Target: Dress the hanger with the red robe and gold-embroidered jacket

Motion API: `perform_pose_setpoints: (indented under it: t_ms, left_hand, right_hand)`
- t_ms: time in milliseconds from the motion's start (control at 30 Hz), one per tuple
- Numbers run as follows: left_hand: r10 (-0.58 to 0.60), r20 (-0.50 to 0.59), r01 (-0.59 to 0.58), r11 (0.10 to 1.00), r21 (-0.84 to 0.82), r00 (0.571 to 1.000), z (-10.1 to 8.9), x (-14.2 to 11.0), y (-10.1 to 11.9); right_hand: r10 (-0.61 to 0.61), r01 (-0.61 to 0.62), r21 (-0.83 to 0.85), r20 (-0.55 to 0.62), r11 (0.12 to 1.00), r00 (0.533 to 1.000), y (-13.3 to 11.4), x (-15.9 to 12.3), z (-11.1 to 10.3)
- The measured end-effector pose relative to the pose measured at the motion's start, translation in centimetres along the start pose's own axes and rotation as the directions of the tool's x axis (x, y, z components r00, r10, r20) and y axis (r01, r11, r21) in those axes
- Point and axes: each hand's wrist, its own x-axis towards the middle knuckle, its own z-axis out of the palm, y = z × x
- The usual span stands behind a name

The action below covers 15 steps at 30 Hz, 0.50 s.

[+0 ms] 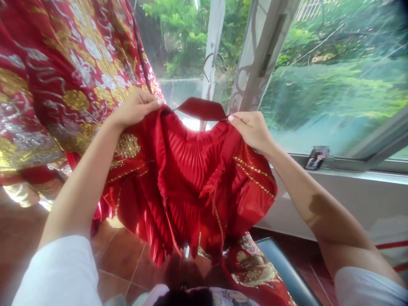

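Observation:
A red pleated garment [188, 161] with gold beaded trim hangs in front of me, its gathered opening at the top. My left hand [138, 106] is closed on its upper left edge, thumb pressed along the cloth. At the upper right edge, my right hand [251, 127] pinches the fabric the same way. Between the hands runs a dark red band [202, 108]. Behind it rises a metal hanger hook [208, 76]; whether the garment sits on that hanger I cannot tell. The garment's lower part falls in loose folds.
A large red cloth [92, 51] embroidered in gold and silver hangs at the left. Another embroidered red piece [251, 263] lies by a dark padded seat [283, 267]. Windows [318, 85] stand ahead, with a phone [315, 158] on the sill. Below is a tiled floor [117, 250].

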Motion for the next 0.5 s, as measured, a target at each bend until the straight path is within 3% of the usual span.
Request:
perform_pose_setpoints:
  t_ms: [100,167,233,367,500]
  left_hand:
    - [0.041,0.235,-0.030,0.998,-0.052,0.971,-0.1,0.4,-0.2]
    - [0.048,0.297,-0.018,0.995,-0.102,0.954,0.2,0.4,-0.7]
    - [0.074,0.300,-0.031,0.989,-0.147,0.951,0.5,0.4,-1.2]
    - [0.098,0.193,-0.056,0.976,-0.212,0.976,1.2,0.3,-1.6]
    - [0.075,0.239,-0.037,0.986,-0.162,0.968,2.0,1.0,-0.9]
  right_hand:
    - [-0.033,0.033,-0.038,0.004,0.999,0.999,-0.3,0.1,-0.1]
    - [-0.070,0.071,-0.063,0.028,0.995,0.997,-0.5,0.2,-0.4]
    - [-0.096,0.099,-0.068,0.049,0.993,0.994,-0.6,0.3,-0.8]
    - [-0.088,0.090,-0.019,0.073,0.996,0.993,-0.4,0.4,-1.1]
    - [-0.072,0.075,-0.049,0.072,0.996,0.995,-0.6,0.5,-1.0]
